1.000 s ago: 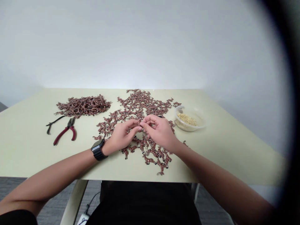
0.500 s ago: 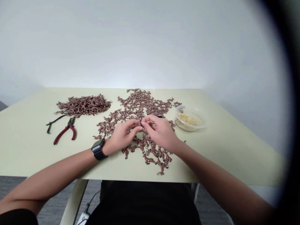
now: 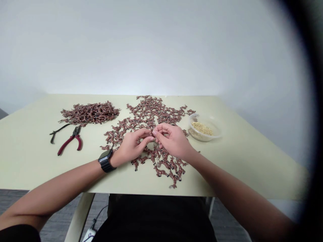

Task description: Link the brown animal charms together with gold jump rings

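Observation:
Over the middle of the table my left hand (image 3: 133, 145) and my right hand (image 3: 175, 141) meet, thumbs and fingertips pinched together. What they hold between the tips is too small and too covered to make out. Around and under them spreads a loose layer of small brown horse-shaped figures (image 3: 143, 114). Several more of these horse figures (image 3: 174, 168) lie in front of my hands, toward the near edge. Right of my right hand stands a clear round plastic tub (image 3: 215, 134) with small gold-coloured pieces (image 3: 202, 128) in it.
A dense heap of brown figures (image 3: 91, 113) lies at the back left. Before it rest red-handled pliers (image 3: 75, 136), their handles spread, and a thin black tool (image 3: 59, 130). The pale table (image 3: 242, 158) reaches back to a white wall (image 3: 141, 47).
My right hand has shifted very slightly at the wrist and its fingers have moved a little. My left hand, the tub and the tools stay where they were.

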A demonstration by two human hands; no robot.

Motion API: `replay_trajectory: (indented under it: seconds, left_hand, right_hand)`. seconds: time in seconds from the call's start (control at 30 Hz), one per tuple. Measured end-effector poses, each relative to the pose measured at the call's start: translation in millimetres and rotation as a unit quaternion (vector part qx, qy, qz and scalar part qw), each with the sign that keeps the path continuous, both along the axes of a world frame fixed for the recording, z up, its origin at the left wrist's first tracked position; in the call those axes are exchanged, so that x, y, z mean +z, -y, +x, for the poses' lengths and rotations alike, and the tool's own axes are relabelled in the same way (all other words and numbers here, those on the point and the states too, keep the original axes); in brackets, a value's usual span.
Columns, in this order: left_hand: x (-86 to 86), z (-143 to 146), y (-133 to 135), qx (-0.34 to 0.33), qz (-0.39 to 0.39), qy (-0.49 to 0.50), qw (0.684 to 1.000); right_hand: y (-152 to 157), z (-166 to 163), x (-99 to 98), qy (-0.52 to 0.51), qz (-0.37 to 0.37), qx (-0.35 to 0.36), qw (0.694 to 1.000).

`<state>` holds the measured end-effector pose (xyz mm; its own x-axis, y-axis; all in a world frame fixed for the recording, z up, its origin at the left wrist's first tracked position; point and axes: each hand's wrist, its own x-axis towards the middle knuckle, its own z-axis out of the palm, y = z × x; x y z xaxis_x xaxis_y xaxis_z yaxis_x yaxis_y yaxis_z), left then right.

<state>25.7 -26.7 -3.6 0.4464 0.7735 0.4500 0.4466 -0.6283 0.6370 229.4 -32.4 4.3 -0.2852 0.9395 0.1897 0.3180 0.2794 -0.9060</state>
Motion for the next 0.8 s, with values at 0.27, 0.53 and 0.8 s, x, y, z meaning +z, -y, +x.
replay_trajectory:
  seconds: [0.27,0.53,0.8]
  left_hand:
    - [-0.7,-0.4,0.0,-0.001,-0.003,-0.013,1.000]
    - [-11.9,-11.5,-11.8,-0.031,0.218,-0.100,0.970]
    - [-5.4,-9.1,-7.0,-0.033,0.154,-0.057,0.986]
  right_hand:
    - [4.6,0.6,6.8,0.108,0.163,-0.010,0.981]
    - [7.4,-8.2,3.0,-0.064,-0.053,0.001,0.997]
    - [-3.0,3.1,5.7,-0.130,-0.137,0.055,0.981]
